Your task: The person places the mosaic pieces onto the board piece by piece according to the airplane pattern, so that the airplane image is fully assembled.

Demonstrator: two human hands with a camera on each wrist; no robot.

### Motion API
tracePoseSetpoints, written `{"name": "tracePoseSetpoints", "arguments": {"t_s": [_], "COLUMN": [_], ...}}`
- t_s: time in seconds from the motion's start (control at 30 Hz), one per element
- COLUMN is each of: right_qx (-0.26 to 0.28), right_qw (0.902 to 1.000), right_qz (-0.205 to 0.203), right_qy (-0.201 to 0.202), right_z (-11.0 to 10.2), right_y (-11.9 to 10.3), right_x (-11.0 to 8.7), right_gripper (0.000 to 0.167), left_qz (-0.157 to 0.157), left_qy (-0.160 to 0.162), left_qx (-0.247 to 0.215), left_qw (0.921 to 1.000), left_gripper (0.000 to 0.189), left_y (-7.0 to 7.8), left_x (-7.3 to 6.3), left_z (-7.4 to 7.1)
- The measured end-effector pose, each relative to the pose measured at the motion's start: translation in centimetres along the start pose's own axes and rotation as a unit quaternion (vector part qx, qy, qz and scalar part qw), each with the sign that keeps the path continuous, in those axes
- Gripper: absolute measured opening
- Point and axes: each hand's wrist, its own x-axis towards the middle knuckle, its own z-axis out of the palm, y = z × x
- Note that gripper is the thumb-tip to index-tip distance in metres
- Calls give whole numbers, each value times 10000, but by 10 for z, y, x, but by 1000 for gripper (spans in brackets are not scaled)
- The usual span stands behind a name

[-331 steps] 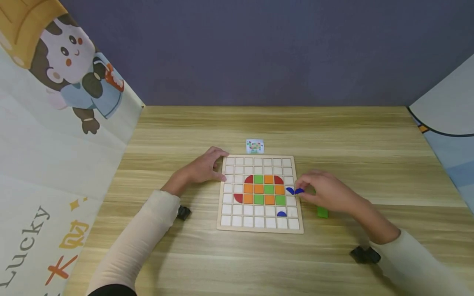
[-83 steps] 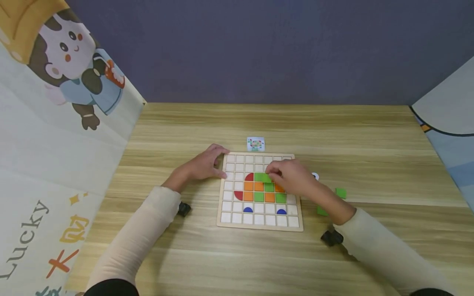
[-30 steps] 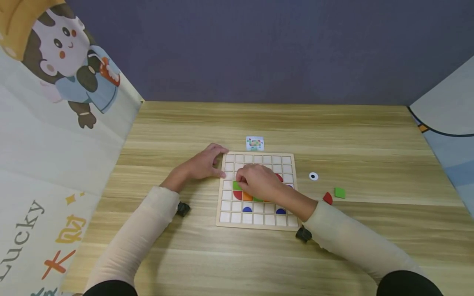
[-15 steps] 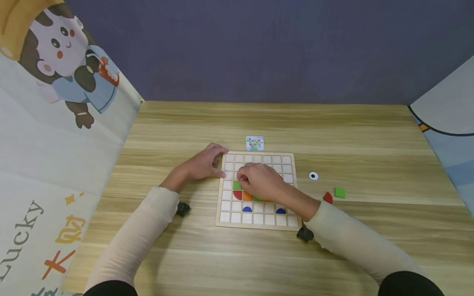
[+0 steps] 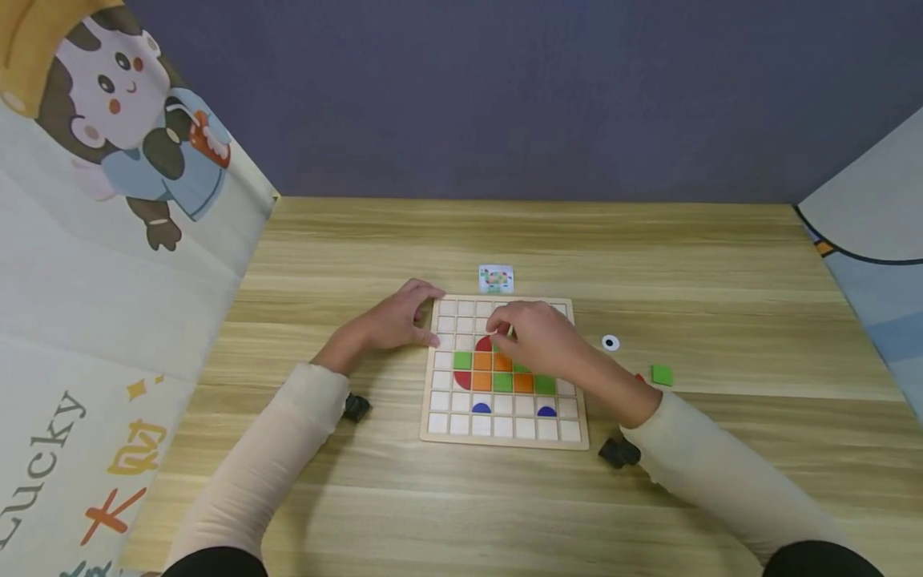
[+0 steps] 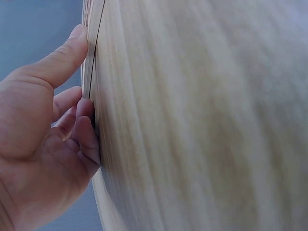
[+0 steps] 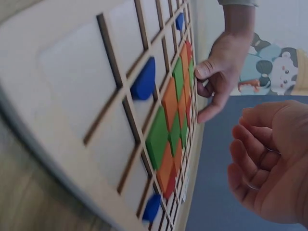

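Note:
A wooden grid board (image 5: 505, 443) lies flat on the table. My left hand (image 5: 397, 319) holds its upper left edge, and in the left wrist view the thumb (image 6: 67, 55) rests against that edge. Coloured tiles fill the middle cells, among them a green square (image 5: 462, 361) at the left, a red quarter-round tile (image 5: 462, 381) below it and two blue half-round tiles (image 5: 481, 408) lower down. My right hand (image 5: 542, 338) hovers over the upper middle, hiding some tiles. In the right wrist view its fingers (image 7: 250, 159) are loosely bent with nothing visible between them.
Right of the board lie a white eye disc (image 5: 610, 343), a loose green square (image 5: 662, 375) and a red piece (image 5: 639, 377) mostly hidden by my forearm. A small pattern card (image 5: 496, 279) sits beyond the board. A dark wall (image 5: 534, 104) rises behind the table.
Since half a second ago my right hand has moved right and away from the green square at the left of the pattern, uncovering tiles beside it. My left hand has kept its place.

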Motion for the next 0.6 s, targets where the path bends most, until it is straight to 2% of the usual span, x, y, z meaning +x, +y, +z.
{"name": "tracePoseSetpoints", "arguments": {"t_s": [0.23, 0.6], "right_qx": [250, -6], "right_qw": [9997, 9999], "right_qz": [14, 156], "right_qy": [-15, -60], "right_z": [-18, -35], "right_y": [20, 50], "right_x": [-7, -19], "right_gripper": [19, 15], "left_qz": [-62, -116], "left_qy": [14, 95], "left_qx": [-88, -84], "left_qw": [9999, 9999], "left_gripper": [83, 82], "left_y": [1, 1], "left_x": [4, 10], "left_z": [-1, -2]}}
